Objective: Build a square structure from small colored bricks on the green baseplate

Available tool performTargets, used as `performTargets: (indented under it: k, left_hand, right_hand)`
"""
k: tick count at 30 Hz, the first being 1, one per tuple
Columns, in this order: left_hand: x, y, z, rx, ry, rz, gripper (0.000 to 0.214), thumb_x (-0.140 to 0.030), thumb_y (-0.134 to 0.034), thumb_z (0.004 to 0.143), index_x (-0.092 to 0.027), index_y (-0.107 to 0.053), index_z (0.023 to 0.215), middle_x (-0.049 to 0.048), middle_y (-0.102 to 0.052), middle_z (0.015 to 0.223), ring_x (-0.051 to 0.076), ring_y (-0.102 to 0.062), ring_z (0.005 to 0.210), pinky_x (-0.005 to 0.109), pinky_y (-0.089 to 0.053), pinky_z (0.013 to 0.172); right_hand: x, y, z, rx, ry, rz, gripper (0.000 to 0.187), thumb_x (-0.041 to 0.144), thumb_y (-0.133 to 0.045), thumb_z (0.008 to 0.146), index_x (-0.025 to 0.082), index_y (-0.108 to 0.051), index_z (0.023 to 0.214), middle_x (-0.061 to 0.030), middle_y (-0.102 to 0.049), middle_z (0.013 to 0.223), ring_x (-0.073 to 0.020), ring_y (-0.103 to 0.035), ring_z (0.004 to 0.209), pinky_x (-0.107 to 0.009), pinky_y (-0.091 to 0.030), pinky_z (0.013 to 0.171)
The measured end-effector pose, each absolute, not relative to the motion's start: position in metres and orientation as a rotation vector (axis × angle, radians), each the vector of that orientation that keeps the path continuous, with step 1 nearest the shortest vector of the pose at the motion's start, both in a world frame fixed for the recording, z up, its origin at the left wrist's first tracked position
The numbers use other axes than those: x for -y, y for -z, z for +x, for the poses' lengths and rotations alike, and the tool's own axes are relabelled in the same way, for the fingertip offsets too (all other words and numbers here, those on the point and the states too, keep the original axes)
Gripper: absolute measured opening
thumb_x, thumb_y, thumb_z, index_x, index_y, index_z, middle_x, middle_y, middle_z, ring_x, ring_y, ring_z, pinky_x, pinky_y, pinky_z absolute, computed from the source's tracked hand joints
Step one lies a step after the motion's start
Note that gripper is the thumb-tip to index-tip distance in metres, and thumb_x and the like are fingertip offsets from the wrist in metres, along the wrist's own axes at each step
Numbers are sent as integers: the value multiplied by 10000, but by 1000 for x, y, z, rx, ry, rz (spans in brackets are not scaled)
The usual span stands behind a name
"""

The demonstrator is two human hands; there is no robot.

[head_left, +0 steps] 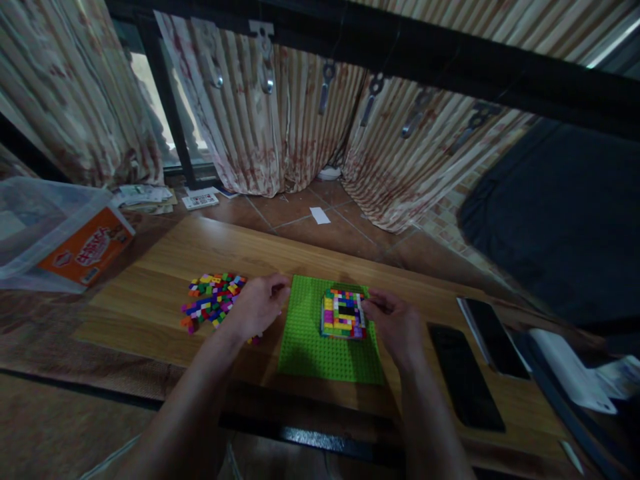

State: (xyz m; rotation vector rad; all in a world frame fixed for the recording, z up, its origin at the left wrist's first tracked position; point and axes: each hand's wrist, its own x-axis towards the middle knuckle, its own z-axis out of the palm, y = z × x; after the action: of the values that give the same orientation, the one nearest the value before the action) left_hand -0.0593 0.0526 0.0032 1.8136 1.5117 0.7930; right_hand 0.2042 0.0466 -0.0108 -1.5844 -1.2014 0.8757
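A green studded baseplate (303, 347) lies on the wooden table, bearing a square, hollow structure of multicoloured building bricks (336, 323) with a dark opening in its top. My right hand (399, 330) is at the structure's right side, its bent thumb and fingertips against the upper right edge. Over the plate's left edge hovers my left hand (260, 305), fingers curled towards the thumb; whatever they may hold is too small to tell. Just left of that hand spreads a pile of loose building bricks (213, 297), partly covered by it.
Right of the plate lie a black phone (465, 377) and another dark phone-like device (497, 337). A clear plastic bin (60, 200) with an orange label stands at the far left. Beyond the table are papers (200, 200), tiled floor and curtains (250, 120); hooks hang from a dark bar (320, 27).
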Motion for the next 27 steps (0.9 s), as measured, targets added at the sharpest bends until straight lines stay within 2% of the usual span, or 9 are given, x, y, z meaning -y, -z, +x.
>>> performTargets:
  k: [4,19,27]
  left_hand:
    - [-52,-2,-60,-1519,-774,1819,241,-287,-458,852,-189,-678,855,-5,-674,687,145,-613,613,234,-490,600]
    - [-52,-2,-61,-1564,-759,1828,221,-251,-465,837,-198,-678,864,-5,-691,680,154,-629,608,235,-472,586]
    - [-51,-5,-62,-1603,-729,1881,223,-214,-453,831,-189,-674,815,5,-690,688,150,-623,620,229,-465,591]
  right_hand:
    - [-46,9,205,1088,-978,-1527,350,382,-718,663,147,-681,920,-33,-723,690,-200,-696,651,-339,-575,635]
    - [-53,16,205,993,-1081,-1506,399,338,-789,534,136,-691,864,-21,-717,668,-163,-654,569,-291,-542,544]
    - [-55,17,204,969,-1082,-1504,369,330,-806,511,157,-685,814,-15,-715,630,-181,-661,546,-336,-571,566]
